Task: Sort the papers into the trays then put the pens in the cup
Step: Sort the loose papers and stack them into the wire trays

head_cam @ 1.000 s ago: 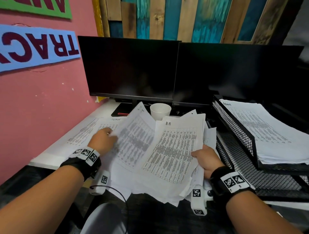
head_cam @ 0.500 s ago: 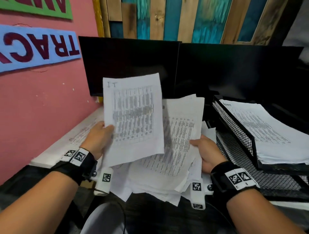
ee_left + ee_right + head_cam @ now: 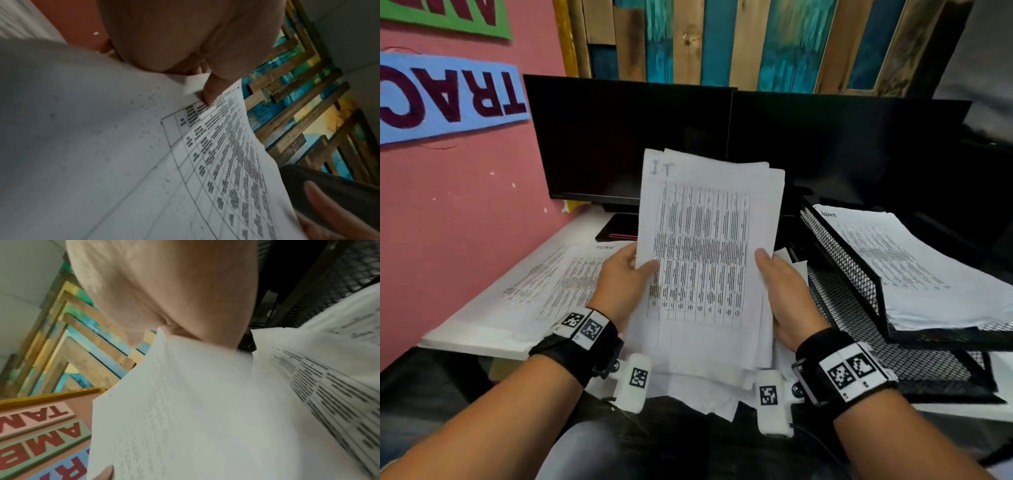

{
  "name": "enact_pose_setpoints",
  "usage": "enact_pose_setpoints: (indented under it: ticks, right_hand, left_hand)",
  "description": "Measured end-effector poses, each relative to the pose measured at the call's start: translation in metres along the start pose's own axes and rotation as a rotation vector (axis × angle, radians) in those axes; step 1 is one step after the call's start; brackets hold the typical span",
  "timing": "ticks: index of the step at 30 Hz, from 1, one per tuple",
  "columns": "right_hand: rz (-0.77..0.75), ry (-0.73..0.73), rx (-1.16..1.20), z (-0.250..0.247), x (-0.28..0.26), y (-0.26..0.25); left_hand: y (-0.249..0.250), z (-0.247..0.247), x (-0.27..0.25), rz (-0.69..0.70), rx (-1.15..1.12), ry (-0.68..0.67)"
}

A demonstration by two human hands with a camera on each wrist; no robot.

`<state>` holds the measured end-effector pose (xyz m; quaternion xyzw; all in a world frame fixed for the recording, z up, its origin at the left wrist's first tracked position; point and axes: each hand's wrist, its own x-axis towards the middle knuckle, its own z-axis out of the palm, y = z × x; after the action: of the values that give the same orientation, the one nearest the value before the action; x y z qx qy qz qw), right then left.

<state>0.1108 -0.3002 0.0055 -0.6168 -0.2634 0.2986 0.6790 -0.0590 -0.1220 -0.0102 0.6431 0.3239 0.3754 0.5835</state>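
A stack of printed sheets (image 3: 705,253) with "I.T" handwritten on the top page stands upright in front of me. My left hand (image 3: 625,277) pinches its left edge, thumb on the printed face (image 3: 209,91). My right hand (image 3: 784,291) grips the right edge of the same stack (image 3: 185,402). More loose papers (image 3: 558,284) lie flat on the white desk at the left. A black mesh tray (image 3: 839,253) at the right holds a pile of papers (image 3: 914,267) marked "Admin". The cup and the pens are hidden.
Two dark monitors (image 3: 626,137) stand behind the papers, with a pink wall (image 3: 458,212) at the left. A lower mesh tray level (image 3: 859,329) lies under the upper tray. More sheets (image 3: 698,394) hang over the desk's near edge.
The left hand lifted the "I.T" sheet off the desk and brought it rightward onto the stack in the right hand. Both hands now hold the stack upright together, hiding the white cup.
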Motion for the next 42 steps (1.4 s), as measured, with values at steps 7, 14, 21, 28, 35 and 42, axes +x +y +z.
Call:
enact_pose_setpoints:
  ticks: [7, 14, 21, 28, 35, 42]
  right_hand:
    - [-0.291, 0.124, -0.274, 0.011, 0.000, -0.040]
    - [-0.363, 0.188, -0.228, 0.012, -0.007, -0.029]
    - [-0.360, 0.240, 0.000, 0.015, -0.002, -0.026]
    - [-0.224, 0.254, -0.044, 0.016, 0.003, 0.007]
    - [-0.010, 0.300, -0.137, 0.009, 0.009, 0.060]
    - [0.258, 0.181, 0.358, 0.001, 0.009, 0.060]
  left_hand:
    - [0.046, 0.010, -0.009, 0.298, -0.051, 0.075]
    - [0.049, 0.007, -0.015, 0.321, -0.027, -0.016]
    - [0.058, 0.004, -0.014, 0.250, -0.082, -0.086]
    - [0.024, 0.003, -0.006, 0.092, 0.050, -0.114]
    - [-0.013, 0.007, -0.016, -0.064, 0.240, -0.141]
    - [0.000, 0.012, -0.008, -0.058, -0.013, 0.036]
